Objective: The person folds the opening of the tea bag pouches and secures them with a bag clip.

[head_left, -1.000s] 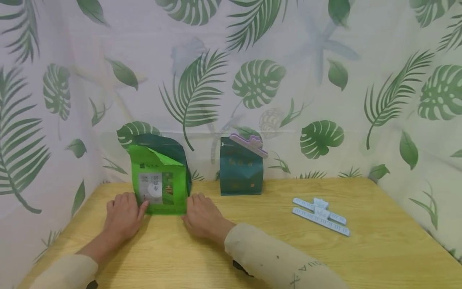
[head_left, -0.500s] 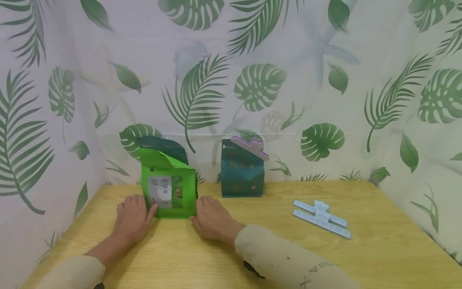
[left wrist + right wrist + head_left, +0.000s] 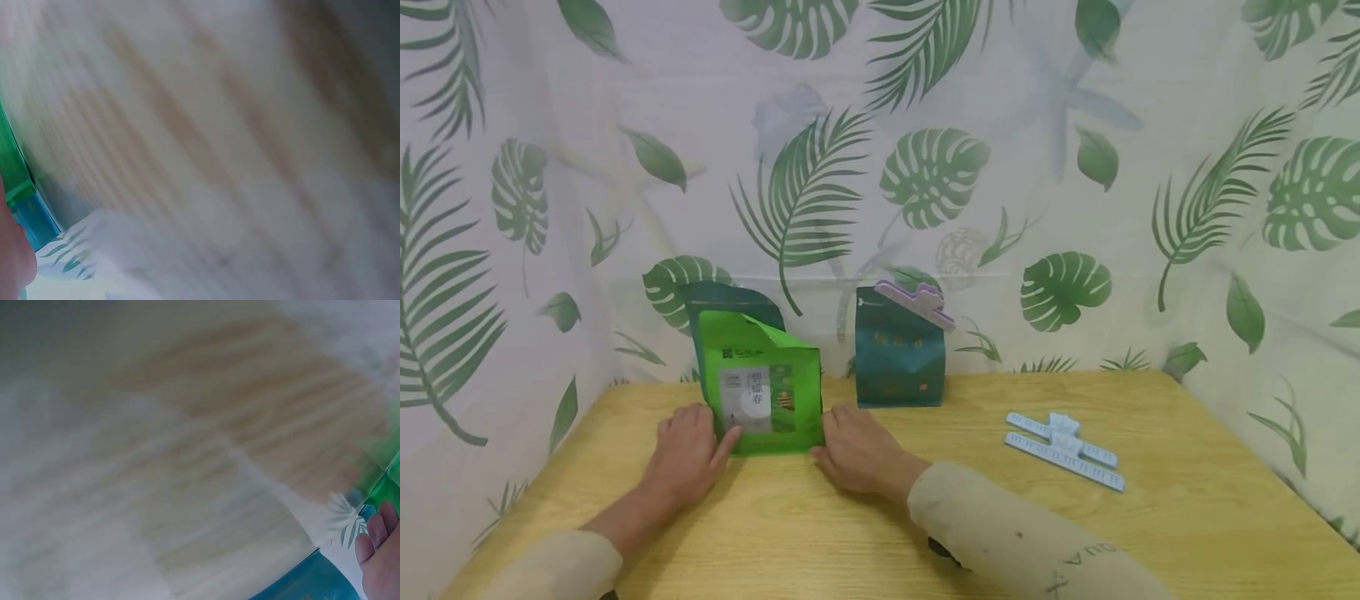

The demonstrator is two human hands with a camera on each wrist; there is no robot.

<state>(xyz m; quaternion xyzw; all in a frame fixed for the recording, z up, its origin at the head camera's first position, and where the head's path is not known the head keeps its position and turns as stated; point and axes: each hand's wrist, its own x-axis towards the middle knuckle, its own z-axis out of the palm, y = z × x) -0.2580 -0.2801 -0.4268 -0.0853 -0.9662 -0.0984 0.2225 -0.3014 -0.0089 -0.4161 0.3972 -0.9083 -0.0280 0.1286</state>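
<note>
A bright green tea pouch (image 3: pixel 762 333) stands upright on the table, its top edge slanting down to the right. My left hand (image 3: pixel 688 454) holds its lower left side, thumb across the front label and fingers along the edge. At the lower right edge, my right hand (image 3: pixel 859 450) grips the pouch with bent fingers. Behind it, a dark teal pouch (image 3: pixel 737 298) is mostly hidden, showing only its top and left side. In the right wrist view, the fingers (image 3: pixel 377 530) lie beside green pouch material. Only a sliver of the left hand (image 3: pixel 14 250) shows in the left wrist view.
Another teal pouch (image 3: pixel 900 367) stands to the right at the back, a purple clip (image 3: pixel 917 303) slanted across its top corner. Two pale blue bag clips (image 3: pixel 1063 450) lie on the wooden table (image 3: pixel 1187 517) farther right. A leaf-print cloth (image 3: pixel 820 75) surrounds the table's back and sides.
Both hands have slid the green pouch to the right, exposing more of the left side of the teal pouch behind it. The other pouch and the blue clips stay put.
</note>
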